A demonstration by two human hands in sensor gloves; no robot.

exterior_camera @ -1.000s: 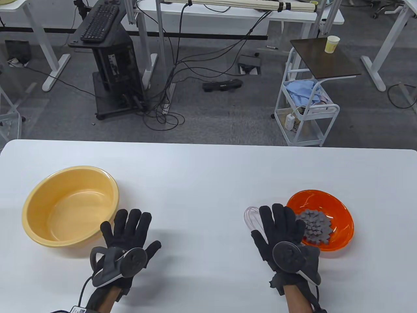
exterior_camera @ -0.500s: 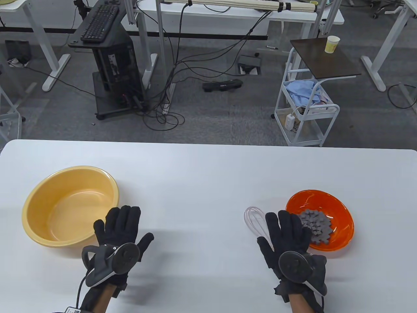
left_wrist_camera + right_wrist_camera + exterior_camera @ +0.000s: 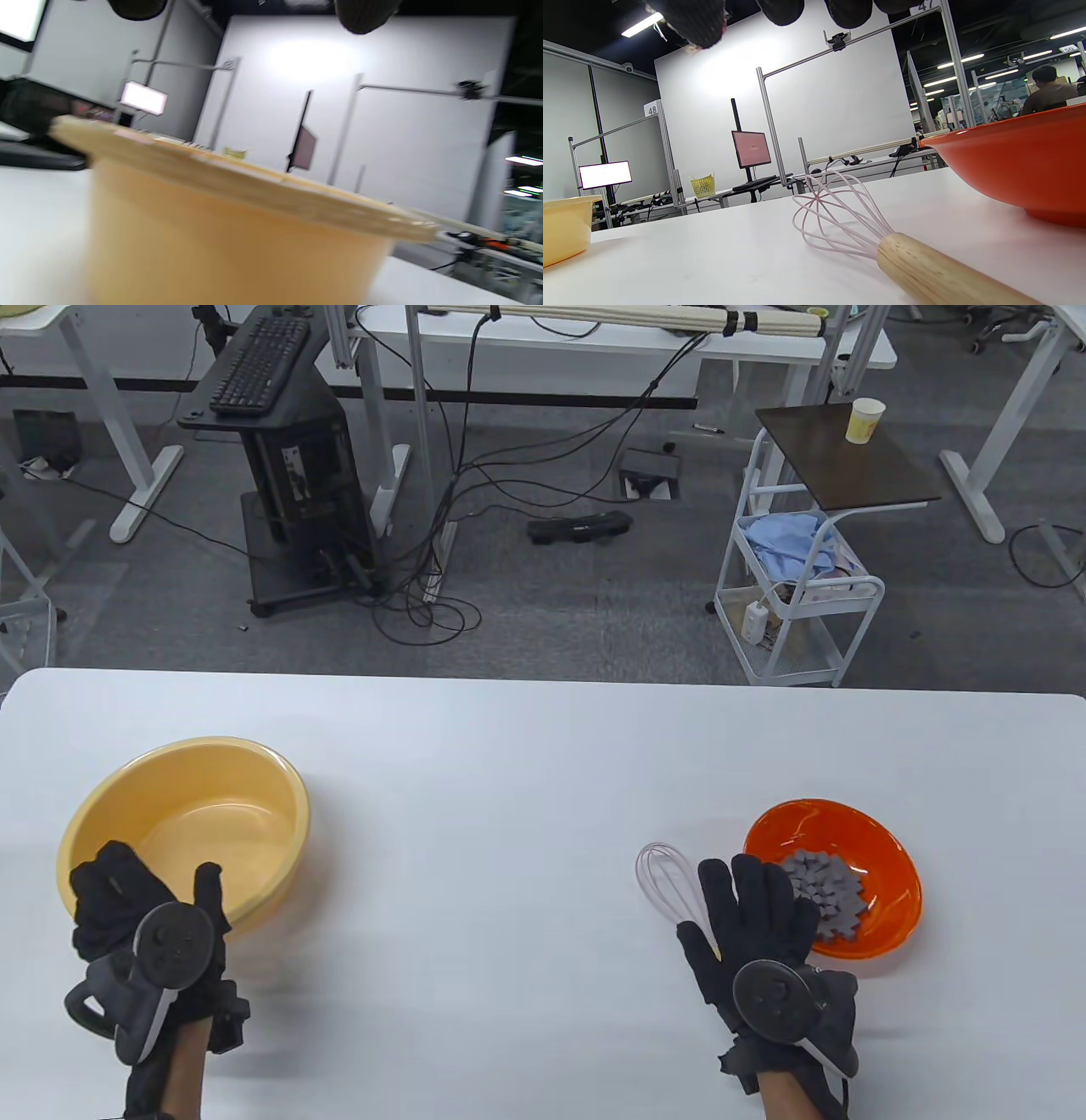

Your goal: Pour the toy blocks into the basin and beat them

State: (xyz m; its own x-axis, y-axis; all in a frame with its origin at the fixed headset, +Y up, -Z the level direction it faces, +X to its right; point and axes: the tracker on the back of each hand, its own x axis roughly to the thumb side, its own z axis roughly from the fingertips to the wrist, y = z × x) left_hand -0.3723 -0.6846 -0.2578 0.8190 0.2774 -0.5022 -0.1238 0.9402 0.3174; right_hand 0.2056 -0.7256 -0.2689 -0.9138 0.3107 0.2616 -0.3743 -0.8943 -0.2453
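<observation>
The yellow basin (image 3: 288, 789) stands at the table's left and holds nothing. My left hand (image 3: 136, 899) hovers at its near rim, fingers loosely bent; in the left wrist view the basin wall (image 3: 229, 237) fills the frame while the fingertips (image 3: 365, 17) stay above the rim, apart from it. An orange bowl (image 3: 899, 857) at the right holds a heap of grey toy blocks (image 3: 827, 891). A whisk with pink wires (image 3: 666, 878) lies just left of the bowl. My right hand (image 3: 747, 899) lies flat and straight-fingered over its wooden handle (image 3: 937, 275), which is hidden in the table view.
White tabletop (image 3: 509, 831) stretches between basin and bowl. Beyond the far edge are a white cart (image 3: 797, 594), desks and floor cables. A seated person (image 3: 1048, 91) shows far off in the right wrist view.
My left hand swung left from the bare tabletop to the basin's near rim. My right hand slid back slightly toward the front edge, uncovering more of the whisk wires.
</observation>
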